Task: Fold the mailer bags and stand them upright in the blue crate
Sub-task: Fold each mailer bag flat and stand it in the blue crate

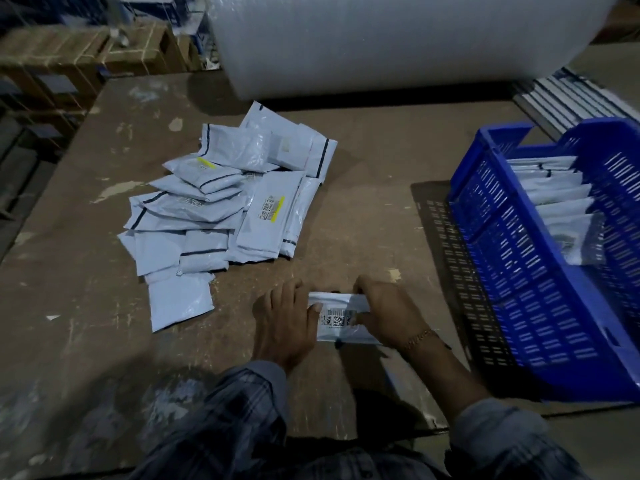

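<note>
A huge roll of bubble wrap (398, 39) fills the far side of the worn brown table (363, 161), with cardboard boxes (69, 64) stacked beyond its far left corner. On the right stands the blue crate (540, 306), tilted in this wide view, with a row of folded mailers (557, 202) already upright inside it toward the far end; the near half of the crate looks free. Left of centre lies the loose pile of mailer bags (225, 206), overlapping flat, some with barcode labels and yellow strips showing.

At the near edge, between pile and crate, both hands work one mailer bag (341, 318) flat on the table. The left hand (282, 322) lies with fingers spread and its thumb pressing the bag's left end. The right hand (389, 315) curls over the right end, fingers closed on the far edge, which seems to be turning over toward the person — a fold in progress, I judge.

The plastic looks slick, so the fold may spring open if either hand lifts before the crease is pressed. Carried to the crate loosely held, it could unfold or slump flat. Set down carelessly, it might tip the standing row — those mailers lean on one another.
</note>
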Tool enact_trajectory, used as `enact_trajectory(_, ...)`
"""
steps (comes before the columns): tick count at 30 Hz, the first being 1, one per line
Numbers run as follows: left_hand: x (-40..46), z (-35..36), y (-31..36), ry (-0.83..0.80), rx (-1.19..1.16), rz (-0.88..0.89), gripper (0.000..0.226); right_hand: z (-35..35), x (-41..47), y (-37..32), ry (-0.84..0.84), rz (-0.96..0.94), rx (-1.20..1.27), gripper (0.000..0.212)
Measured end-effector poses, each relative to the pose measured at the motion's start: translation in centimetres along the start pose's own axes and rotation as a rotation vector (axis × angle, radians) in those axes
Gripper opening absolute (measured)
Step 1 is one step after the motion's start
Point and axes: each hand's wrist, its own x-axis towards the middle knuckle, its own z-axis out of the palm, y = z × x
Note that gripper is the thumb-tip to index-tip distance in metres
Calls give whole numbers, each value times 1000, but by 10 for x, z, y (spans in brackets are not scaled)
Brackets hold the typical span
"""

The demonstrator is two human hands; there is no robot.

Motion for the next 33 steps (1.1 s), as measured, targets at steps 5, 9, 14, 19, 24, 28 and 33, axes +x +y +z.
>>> enact_trajectory(5, 31, 0, 21, 96, -127, -173, 51, -78, -6, 21, 114, 51, -84, 34)
enact_trajectory(9, 64, -2, 58, 16, -121, -192, 58, -139, -22, 48, 273, 72, -43, 28)
enact_trajectory(14, 114, 10, 122, -125, -156, -229, 62, -208, -42, 97, 402, 26, -28, 29)
enact_trajectory(19, 150, 47, 171, -264, -365, -272, 68, -260, -61, 149, 510, 49, -49, 21)
enact_trajectory(24, 164, 82, 199, -602, -362, -476, 127, -291, -69, 221, 537, 181, -182, 31)
enact_trajectory(28, 164, 98, 200, -711, -338, -459, 158, -296, -70, 286, 436, 365, -351, 32)
enact_trajectory(33, 164, 81, 209, -749, -276, -469, 145, -262, -36, 357, 63, 431, -322, 33)
